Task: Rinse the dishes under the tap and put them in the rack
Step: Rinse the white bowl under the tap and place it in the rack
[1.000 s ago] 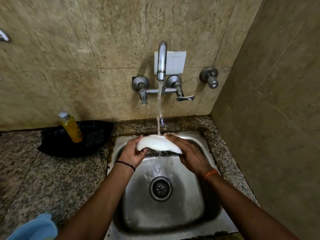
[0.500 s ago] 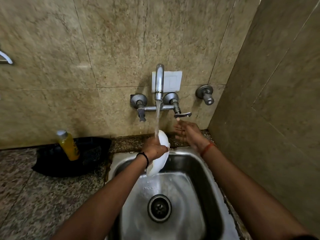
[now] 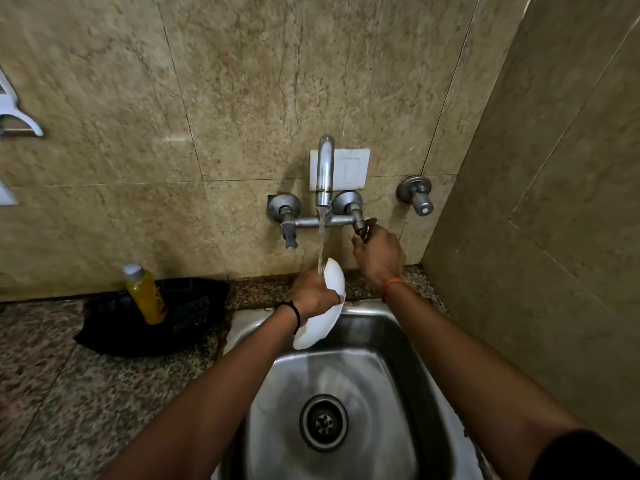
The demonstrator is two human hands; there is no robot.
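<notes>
One white plate [image 3: 323, 306], tilted on edge under the running tap [image 3: 325, 174], gripped by left hand [image 3: 313, 294] over one steel sink [image 3: 408, 344]. Right hand [image 3: 379, 252], fingers curled round one tap handle [image 3: 363, 226]. One yellow bottle [image 3: 145, 294] on tabletop [image 3: 52, 393].

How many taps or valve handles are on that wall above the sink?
3. The left handle hangs below the mixer's left end; the right handle is gripped by the right hand; a separate round valve sits farther right, near the corner. None seems hidden.
</notes>
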